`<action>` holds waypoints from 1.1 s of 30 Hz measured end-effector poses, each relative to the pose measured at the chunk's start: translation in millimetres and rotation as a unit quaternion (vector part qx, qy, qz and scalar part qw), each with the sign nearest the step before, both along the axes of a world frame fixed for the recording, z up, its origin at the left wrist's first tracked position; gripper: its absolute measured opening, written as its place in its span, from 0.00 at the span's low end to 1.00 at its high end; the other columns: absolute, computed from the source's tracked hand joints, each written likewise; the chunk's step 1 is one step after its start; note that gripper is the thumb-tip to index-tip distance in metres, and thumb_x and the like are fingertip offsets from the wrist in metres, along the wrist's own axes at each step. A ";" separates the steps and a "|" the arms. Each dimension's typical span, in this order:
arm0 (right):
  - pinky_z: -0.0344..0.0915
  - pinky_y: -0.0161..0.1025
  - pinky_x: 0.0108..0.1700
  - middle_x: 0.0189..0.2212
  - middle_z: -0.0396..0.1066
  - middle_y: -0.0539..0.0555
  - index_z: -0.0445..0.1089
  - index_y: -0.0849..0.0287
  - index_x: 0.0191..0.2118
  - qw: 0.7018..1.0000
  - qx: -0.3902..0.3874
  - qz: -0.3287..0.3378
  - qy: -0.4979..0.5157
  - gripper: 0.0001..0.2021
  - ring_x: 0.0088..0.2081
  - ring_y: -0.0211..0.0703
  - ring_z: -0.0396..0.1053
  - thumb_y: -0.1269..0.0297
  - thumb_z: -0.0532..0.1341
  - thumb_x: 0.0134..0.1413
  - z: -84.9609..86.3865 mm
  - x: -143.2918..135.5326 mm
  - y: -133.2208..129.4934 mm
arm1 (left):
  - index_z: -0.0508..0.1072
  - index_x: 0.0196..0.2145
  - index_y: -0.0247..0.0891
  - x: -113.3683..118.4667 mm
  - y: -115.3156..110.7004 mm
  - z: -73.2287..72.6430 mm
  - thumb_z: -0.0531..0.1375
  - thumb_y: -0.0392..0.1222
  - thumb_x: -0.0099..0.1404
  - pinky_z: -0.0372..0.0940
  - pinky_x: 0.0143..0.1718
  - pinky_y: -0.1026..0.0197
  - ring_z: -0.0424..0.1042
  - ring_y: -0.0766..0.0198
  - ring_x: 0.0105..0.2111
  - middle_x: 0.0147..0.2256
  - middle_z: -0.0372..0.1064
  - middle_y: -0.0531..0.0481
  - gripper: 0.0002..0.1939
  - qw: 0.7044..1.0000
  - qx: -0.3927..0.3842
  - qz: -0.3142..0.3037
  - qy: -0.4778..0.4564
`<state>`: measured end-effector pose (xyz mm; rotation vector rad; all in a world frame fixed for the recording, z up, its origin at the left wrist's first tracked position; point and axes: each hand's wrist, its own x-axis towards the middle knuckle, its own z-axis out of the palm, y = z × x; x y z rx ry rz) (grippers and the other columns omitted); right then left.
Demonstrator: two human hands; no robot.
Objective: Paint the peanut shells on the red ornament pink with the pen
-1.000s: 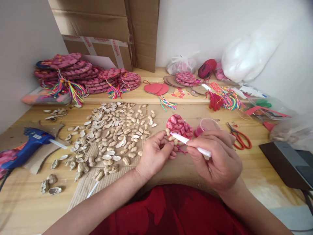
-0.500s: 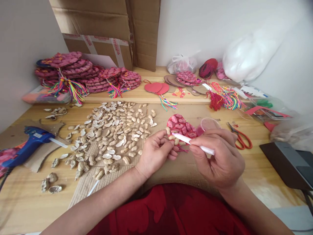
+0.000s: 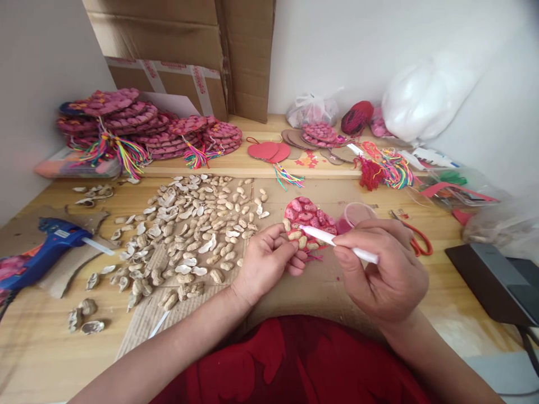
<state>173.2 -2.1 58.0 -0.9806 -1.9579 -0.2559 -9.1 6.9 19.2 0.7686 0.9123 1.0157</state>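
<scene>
My right hand (image 3: 385, 272) pinches a white pen-like brush (image 3: 318, 234) with a pink-stained tip. The tip is at the lower left part of a round disc covered in peanuts (image 3: 309, 210). Most of its peanut shells are pink, while several along the near left edge are plain tan. My left hand (image 3: 272, 255) is closed at the disc's near left edge, its fingers curled and partly hiding the rim. Purple-pink strands (image 3: 312, 257) stick out below the disc. Beside it, just beyond my right hand, stands a clear plastic cup (image 3: 357, 215) with pink liquid in it.
Loose peanuts and shells (image 3: 202, 224) spread over cardboard on the left. A blue glue gun (image 3: 59, 244) lies further left. Orange-handled scissors (image 3: 416, 238) and a dark device (image 3: 492, 280) are on the right. Stacked pink discs (image 3: 147, 126) with tassels line the back shelf (image 3: 252, 167).
The brush tip has shifted slightly right across the disc, and my right hand has moved a little right with it. My left hand stays in nearly the same place.
</scene>
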 end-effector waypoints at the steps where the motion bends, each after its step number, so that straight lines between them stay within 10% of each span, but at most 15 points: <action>1: 0.66 0.44 0.45 0.30 0.77 0.49 0.72 0.55 0.39 1.000 -0.005 0.007 -0.003 0.06 0.39 0.43 0.72 0.70 0.66 0.55 0.1 -0.2 0.2 | 0.73 0.39 0.34 0.1 0.1 -0.2 0.67 0.42 0.60 0.70 0.22 0.67 0.74 0.67 0.20 0.25 0.78 0.50 0.12 1.000 0.001 -0.002 -0.001; 17: 0.65 0.45 0.44 0.28 0.76 0.49 0.72 0.56 0.38 0.999 0.016 -0.027 0.004 0.08 0.36 0.44 0.73 0.72 0.67 0.52 0.5 4.9 1.0 | 0.73 0.37 0.34 -0.3 1.6 -0.6 0.68 0.42 0.59 0.70 0.22 0.67 0.74 0.67 0.20 0.24 0.78 0.49 0.12 1.000 0.002 0.010 -0.005; 26: 0.64 0.44 0.39 0.29 0.74 0.52 0.75 0.53 0.38 0.970 -0.043 -0.240 0.016 0.05 0.34 0.45 0.70 0.60 0.64 0.59 20.3 62.4 16.2 | 0.74 0.36 0.32 -0.7 3.3 -2.8 0.67 0.40 0.61 0.73 0.25 0.68 0.75 0.67 0.23 0.27 0.79 0.47 0.09 0.999 -0.013 0.029 0.006; 33: 0.61 0.46 0.42 0.29 0.78 0.52 0.76 0.53 0.33 0.958 -0.121 -0.258 -0.031 0.07 0.35 0.47 0.70 0.57 0.64 0.58 3.7 62.8 31.8 | 0.74 0.36 0.30 -1.5 5.0 -1.9 0.64 0.35 0.63 0.73 0.25 0.69 0.77 0.66 0.24 0.28 0.80 0.43 0.05 0.997 -0.066 0.026 -0.010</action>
